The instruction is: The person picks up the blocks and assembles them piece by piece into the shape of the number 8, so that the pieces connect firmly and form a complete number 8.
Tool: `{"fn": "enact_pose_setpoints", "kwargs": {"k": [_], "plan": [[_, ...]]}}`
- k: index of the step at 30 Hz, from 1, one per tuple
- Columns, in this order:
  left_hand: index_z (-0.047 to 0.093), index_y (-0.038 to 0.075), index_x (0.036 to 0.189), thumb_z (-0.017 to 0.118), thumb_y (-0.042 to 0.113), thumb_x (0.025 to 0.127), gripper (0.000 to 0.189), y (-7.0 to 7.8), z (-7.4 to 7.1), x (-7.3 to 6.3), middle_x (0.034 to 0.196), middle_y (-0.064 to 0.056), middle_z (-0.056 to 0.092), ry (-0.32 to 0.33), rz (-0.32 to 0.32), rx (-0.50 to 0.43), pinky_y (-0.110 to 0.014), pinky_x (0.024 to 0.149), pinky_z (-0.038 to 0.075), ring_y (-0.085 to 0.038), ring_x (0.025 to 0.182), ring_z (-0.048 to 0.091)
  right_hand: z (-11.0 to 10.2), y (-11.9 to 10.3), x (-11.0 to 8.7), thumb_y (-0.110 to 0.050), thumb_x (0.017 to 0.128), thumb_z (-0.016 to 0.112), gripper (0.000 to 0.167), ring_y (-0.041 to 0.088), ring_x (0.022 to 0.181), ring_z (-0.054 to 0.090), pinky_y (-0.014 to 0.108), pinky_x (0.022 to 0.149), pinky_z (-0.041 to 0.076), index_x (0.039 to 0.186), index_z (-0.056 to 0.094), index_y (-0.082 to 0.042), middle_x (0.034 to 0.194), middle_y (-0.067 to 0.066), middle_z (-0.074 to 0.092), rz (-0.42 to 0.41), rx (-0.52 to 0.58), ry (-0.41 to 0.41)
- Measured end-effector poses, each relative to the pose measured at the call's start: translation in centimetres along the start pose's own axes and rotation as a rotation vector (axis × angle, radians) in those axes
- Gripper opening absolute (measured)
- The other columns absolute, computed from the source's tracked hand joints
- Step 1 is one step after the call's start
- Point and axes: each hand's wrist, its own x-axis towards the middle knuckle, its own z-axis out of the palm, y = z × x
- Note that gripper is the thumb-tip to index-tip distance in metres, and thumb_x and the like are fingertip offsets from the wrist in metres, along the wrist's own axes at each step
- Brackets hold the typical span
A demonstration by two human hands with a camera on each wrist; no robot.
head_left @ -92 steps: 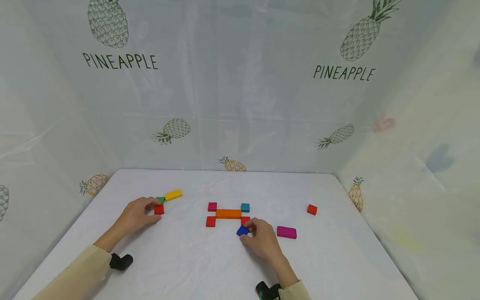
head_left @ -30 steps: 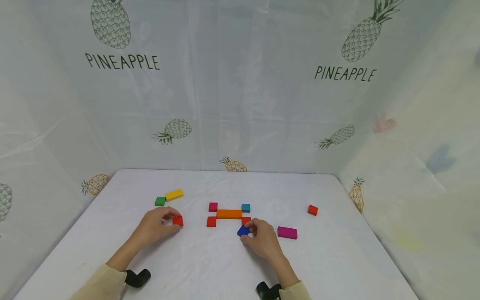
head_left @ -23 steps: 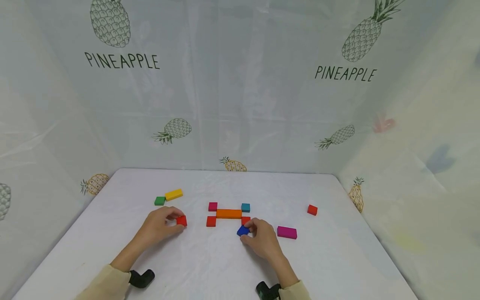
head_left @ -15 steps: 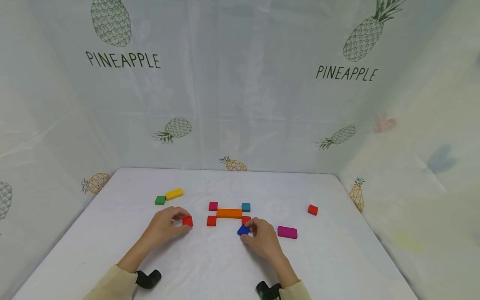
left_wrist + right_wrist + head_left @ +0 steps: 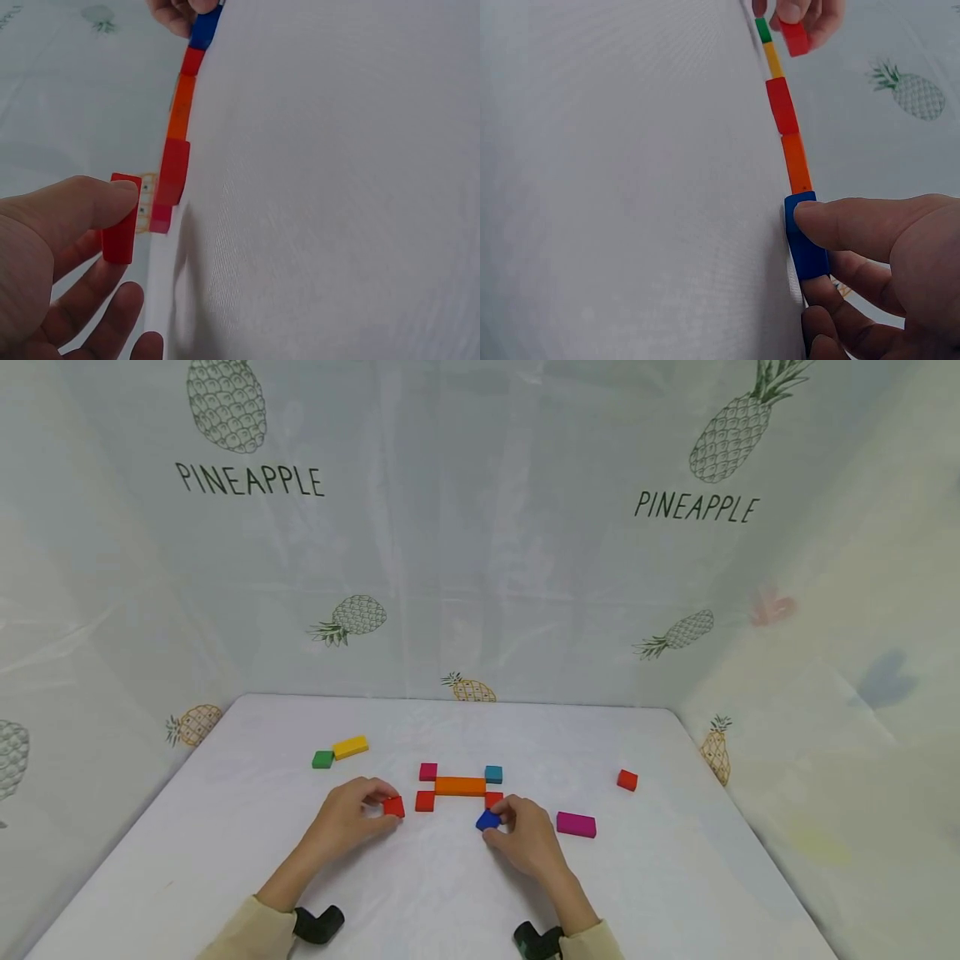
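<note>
My left hand [image 5: 348, 818] pinches a red block [image 5: 393, 807] between thumb and fingers; in the left wrist view this red block [image 5: 122, 217] appears lifted off the table. My right hand [image 5: 528, 835] pinches a blue block [image 5: 488, 820], which sits against the near side of a red block [image 5: 494, 799]. Between the hands lies an orange bar [image 5: 461, 787] with small blocks at its corners: a crimson block [image 5: 428, 772], a teal block [image 5: 493, 774], a second red block [image 5: 424, 802] and the one beside the blue block.
A green block [image 5: 322, 760] and a yellow block [image 5: 350, 747] touch at the back left. To the right of my right hand lies a magenta block [image 5: 576, 825], with another red block [image 5: 627, 780] farther back. The white table [image 5: 675, 877] meets patterned curtains behind.
My left hand has carried the red block from beside the green block rightward and nearer, toward the orange bar. The right hand has stayed in place with the blue block.
</note>
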Motion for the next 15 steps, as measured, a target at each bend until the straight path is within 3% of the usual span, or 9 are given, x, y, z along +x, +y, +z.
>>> {"fn": "enact_pose_setpoints", "kwargs": {"k": [15], "plan": [[0.076, 0.026, 0.111, 0.091, 0.021, 0.084, 0.031, 2.1, 2.0, -0.3, 0.098, 0.009, 0.066, -0.011, -0.01, -0.047, -0.034, 0.086, 0.056, -0.013, 0.098, 0.061, -0.2, 0.0, -0.1, -0.02, 0.086, 0.089, 0.032, 0.017, 0.085, 0.054, 0.026, 0.069, 0.049, 0.11, 0.07, -0.01, 0.091, 0.001, 0.062, -0.008, 0.005, -0.007]]}}
